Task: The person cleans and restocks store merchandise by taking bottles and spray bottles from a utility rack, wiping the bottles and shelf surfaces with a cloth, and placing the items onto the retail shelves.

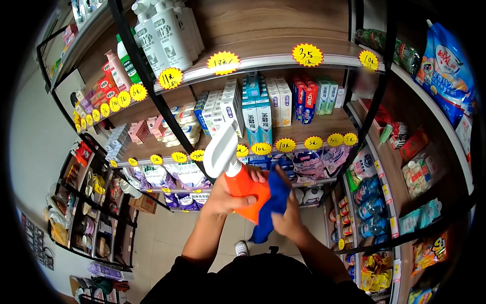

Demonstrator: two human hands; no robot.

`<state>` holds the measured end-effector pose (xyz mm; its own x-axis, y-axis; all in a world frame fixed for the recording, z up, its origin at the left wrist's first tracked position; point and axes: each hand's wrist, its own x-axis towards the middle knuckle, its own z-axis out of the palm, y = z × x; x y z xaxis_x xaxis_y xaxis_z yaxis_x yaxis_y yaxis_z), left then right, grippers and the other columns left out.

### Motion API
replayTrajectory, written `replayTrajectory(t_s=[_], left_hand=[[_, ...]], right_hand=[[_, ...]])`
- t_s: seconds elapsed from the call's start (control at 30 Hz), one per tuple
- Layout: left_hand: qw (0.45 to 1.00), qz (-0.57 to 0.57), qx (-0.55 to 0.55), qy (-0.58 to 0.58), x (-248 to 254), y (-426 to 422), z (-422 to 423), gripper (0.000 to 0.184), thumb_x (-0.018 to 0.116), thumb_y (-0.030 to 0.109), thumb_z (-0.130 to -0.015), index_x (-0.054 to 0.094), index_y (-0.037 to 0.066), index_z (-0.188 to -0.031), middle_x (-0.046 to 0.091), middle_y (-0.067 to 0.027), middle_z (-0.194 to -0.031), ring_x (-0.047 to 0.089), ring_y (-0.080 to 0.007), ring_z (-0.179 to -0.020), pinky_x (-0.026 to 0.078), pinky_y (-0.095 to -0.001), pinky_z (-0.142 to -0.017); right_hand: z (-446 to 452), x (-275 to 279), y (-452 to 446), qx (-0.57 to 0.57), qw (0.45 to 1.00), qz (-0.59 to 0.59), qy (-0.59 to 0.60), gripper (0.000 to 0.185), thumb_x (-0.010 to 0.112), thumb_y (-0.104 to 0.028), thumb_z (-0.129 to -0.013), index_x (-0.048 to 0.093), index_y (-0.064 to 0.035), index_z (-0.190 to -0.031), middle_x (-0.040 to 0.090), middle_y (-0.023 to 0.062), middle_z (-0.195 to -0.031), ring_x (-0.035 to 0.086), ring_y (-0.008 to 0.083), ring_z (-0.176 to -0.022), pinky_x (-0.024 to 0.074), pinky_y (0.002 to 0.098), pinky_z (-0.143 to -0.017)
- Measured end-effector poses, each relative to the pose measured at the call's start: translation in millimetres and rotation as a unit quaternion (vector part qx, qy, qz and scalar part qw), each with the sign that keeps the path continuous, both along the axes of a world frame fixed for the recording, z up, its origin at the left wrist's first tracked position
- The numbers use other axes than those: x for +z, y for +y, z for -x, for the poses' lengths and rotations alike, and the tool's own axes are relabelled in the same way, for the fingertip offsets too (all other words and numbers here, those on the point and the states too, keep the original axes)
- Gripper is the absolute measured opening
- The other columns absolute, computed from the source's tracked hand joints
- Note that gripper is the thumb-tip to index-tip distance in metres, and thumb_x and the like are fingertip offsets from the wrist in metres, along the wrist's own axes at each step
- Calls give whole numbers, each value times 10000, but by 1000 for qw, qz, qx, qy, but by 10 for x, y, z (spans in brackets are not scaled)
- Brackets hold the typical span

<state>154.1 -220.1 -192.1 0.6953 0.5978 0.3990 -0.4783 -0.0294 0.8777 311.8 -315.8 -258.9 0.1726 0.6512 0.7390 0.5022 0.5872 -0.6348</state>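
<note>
Before the wood-brown shelves, my left hand is wrapped around an orange plastic spray bottle with a white trigger head, its long axis slanting from upper left down toward my right hand, which grips a soft blue cloth overlapping the bottle's right side; whether they touch, I cannot tell.

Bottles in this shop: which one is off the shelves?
The orange spray bottle with the white trigger head, held in the left grip. Being held sets it apart: the white bottles, for instance, stand on the upper shelf.
</note>
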Motion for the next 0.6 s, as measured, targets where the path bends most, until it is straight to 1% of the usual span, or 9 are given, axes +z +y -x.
replayTrajectory(t_s=[0.03,0.07,0.13,0.2,0.27,0.3,0.4,0.53,0.6], left_hand=[[1000,-10,4,0,0,-28,-8,493,812,27,-608,589,28,-1048,622,-114,-1036,592,-264,-1085,374,-472,-1100],[1000,-9,4,2,-2,-9,1,493,812,27,-608,589,28,-1048,622,-114,-1036,592,-264,-1085,374,-472,-1100],[997,-68,-23,11,-28,68,29,513,830,53,-595,592,28,-1050,624,-117,-1023,600,-262,-1065,383,-461,-1092],[999,-29,-31,-11,-75,121,39,529,842,75,-582,593,33,-1046,628,-121,-1012,608,-264,-1044,389,-461,-1082],[993,35,-96,-63,-72,157,33,530,847,80,-575,592,40,-1039,633,-127,-1012,611,-268,-1033,388,-471,-1078],[988,21,-123,-90,-110,207,-7,523,847,101,-581,591,51,-1034,639,-128,-1024,608,-276,-1036,382,-480,-1082],[990,20,-123,-73,-84,280,-59,519,836,169,-542,584,83,-987,654,-101,-963,574,-298,-1074,346,-515,-1105],[992,71,-82,-66,-23,343,-133,540,815,161,-570,572,84,-1045,636,-100,-990,566,-312,-1100,325,-530,-1130],[983,102,-121,-96,-79,389,-172,496,800,145,-623,604,58,-1071,650,-142,-1129,547,-327,-1207,322,-490,-1154]], right_hand=[[-38,-73,38,61,979,125,151,506,582,-148,-878,522,7,-1356,509,220,-1415,500,387,-1305,370,417,-1122],[-116,-165,138,86,962,158,207,434,501,-162,-956,532,8,-1355,578,193,-1350,549,311,-1257,392,372,-1094],[-244,-95,212,192,892,253,321,409,422,-188,-1019,544,21,-1348,600,144,-1341,563,261,-1234,396,360,-1084],[-251,-209,247,238,892,211,321,447,395,-249,-1057,494,16,-1403,556,116,-1401,536,218,-1278,382,360,-1107],[-217,-320,233,396,709,257,524,527,423,-350,-1060,429,-6,-1458,508,121,-1450,500,214,-1328,370,370,-1132],[-179,-267,214,435,677,247,539,518,377,-388,-1075,394,-55,-1472,500,97,-1439,495,209,-1324,376,382,-1137],[-76,-133,112,449,620,209,608,528,373,-400,-1074,385,-58,-1477,485,93,-1458,479,207,-1338,370,382,-1142],[56,-35,-66,419,624,191,632,536,386,-372,-1067,347,-66,-1506,461,81,-1492,466,207,-1352,365,394,-1147],[55,-359,-46,420,627,174,633,656,517,-428,-1005,341,-53,-1513,453,72,-1498,442,216,-1379,342,395,-1163]])
